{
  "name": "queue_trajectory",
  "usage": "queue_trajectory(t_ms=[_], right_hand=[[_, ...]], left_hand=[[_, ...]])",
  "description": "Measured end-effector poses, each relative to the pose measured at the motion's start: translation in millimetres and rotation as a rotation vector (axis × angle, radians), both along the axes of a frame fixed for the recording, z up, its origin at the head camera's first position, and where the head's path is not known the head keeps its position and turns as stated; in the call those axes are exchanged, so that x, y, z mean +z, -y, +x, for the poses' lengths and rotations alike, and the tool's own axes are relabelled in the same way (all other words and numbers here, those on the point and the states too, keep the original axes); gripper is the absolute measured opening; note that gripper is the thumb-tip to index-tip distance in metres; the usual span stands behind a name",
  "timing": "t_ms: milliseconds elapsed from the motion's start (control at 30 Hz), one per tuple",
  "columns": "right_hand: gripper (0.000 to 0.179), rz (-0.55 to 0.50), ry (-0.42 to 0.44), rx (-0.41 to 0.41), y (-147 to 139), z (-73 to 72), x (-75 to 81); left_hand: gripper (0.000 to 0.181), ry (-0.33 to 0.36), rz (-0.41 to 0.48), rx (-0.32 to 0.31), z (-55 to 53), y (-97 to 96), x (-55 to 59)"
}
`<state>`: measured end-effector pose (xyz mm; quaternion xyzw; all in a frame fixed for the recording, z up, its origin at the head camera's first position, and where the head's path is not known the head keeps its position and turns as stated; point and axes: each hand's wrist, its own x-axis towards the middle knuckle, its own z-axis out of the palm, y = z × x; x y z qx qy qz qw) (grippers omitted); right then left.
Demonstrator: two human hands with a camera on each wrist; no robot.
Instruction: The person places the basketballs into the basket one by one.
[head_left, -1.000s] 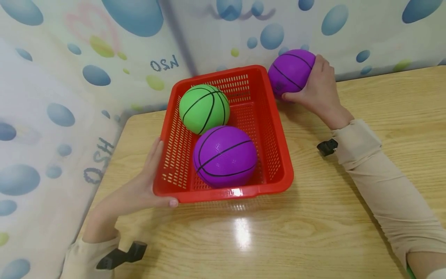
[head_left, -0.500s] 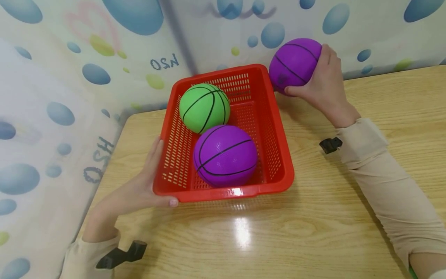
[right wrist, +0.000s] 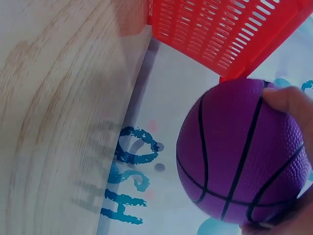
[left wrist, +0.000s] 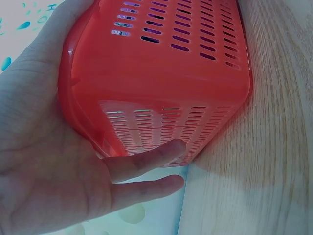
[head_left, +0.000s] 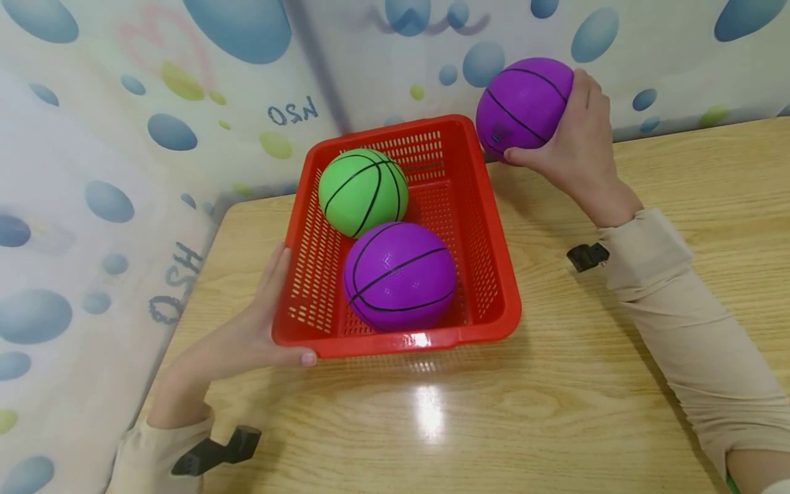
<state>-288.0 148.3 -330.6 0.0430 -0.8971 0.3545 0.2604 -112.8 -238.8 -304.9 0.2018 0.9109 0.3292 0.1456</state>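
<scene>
A red plastic basket (head_left: 494, 274) with slotted walls sits on the wooden table. Inside lie a green ball (head_left: 352, 199) with black basketball lines and a purple ball (head_left: 395, 281) nearer the front. My left hand (head_left: 247, 329) rests against the basket's front left corner, thumb along the front rim; the left wrist view shows two straight fingers (left wrist: 151, 191) beside the wall. My right hand (head_left: 580, 144) grips another purple mini basketball (head_left: 521, 106) between thumb and fingers. It is raised above the table, just outside the basket's far right corner, with its far side hidden.
A wall with blue and green bubble prints (head_left: 481, 65) runs along the table's back and left edges. The wooden tabletop (head_left: 617, 363) extends to the right and front of the basket. A black wrist camera (head_left: 216, 453) is strapped to each sleeve.
My right hand has lifted the purple mini basketball upward from the tabletop beside the basket, shifting slightly right. The left hand and basket have stayed in place.
</scene>
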Motion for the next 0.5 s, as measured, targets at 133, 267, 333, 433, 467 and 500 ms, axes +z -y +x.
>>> queue_trajectory(t_ms=[133,267,333,433,467,500], right_hand=[[0.097,-0.02,-0.027,-0.034,-3,2.4,3.2],[0.098,-0.036,-0.029,-0.065,-6,7.5,9.6],[0.098,-0.049,-0.025,-0.068,-7,9.9,13.1],[0.097,-0.07,-0.049,-0.05,-4,13.4,18.9],[0.095,-0.076,-0.063,-0.037,-2,14.9,21.1],[0.094,-0.084,-0.076,-0.022,0,16.8,23.6]], left_hand=[[0.119,0.003,-0.005,0.002,0.1,-0.6,0.6],[0.118,0.007,-0.013,0.007,-0.1,-1.0,1.3],[0.118,0.007,-0.015,0.007,-0.1,-1.1,1.3],[0.118,0.006,-0.02,0.011,0.4,-0.9,1.5],[0.118,0.006,-0.019,0.012,0.5,-0.9,1.5],[0.118,0.008,-0.017,0.013,0.7,-0.8,1.5]])
